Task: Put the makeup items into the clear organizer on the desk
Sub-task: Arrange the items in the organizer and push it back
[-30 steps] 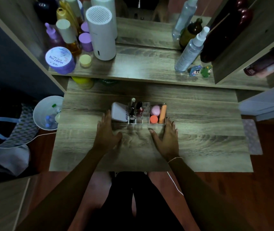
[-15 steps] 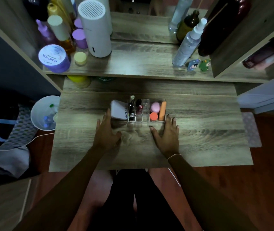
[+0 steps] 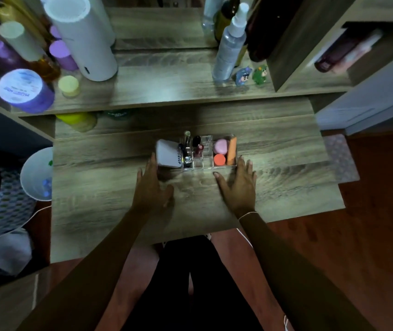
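Hands flat and spread on desk [image 3: 109, 187], left hand [image 3: 151, 189] and right hand [image 3: 238, 187] empty, flanking filled clear organizer [image 3: 202, 164]

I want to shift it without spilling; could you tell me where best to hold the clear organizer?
Probably by its two short end walls, one hand from each side: the clear organizer is long, low and loaded. The left hand and right hand already flank it.
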A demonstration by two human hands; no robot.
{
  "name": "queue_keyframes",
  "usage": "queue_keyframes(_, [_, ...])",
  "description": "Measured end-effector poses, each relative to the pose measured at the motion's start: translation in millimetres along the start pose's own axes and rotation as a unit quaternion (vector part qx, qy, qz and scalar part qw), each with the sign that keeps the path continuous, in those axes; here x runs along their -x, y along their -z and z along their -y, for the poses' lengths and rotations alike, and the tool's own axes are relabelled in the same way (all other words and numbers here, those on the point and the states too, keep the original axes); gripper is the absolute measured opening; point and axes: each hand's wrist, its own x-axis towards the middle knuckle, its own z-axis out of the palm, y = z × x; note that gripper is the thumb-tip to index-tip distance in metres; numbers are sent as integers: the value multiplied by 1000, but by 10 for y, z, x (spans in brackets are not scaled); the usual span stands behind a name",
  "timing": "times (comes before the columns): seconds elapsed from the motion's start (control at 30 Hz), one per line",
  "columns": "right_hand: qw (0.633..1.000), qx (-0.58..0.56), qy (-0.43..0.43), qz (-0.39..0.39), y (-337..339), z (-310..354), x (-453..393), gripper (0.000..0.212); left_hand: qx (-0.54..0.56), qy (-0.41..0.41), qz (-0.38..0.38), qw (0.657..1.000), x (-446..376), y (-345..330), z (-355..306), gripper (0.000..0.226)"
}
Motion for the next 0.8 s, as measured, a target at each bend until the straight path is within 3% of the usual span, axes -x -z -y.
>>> queue_keyframes(0.8, [997,-25,-43,-52,686,-1015,-592,81,-1,-28,49,998,-322,-1031,-914,98])
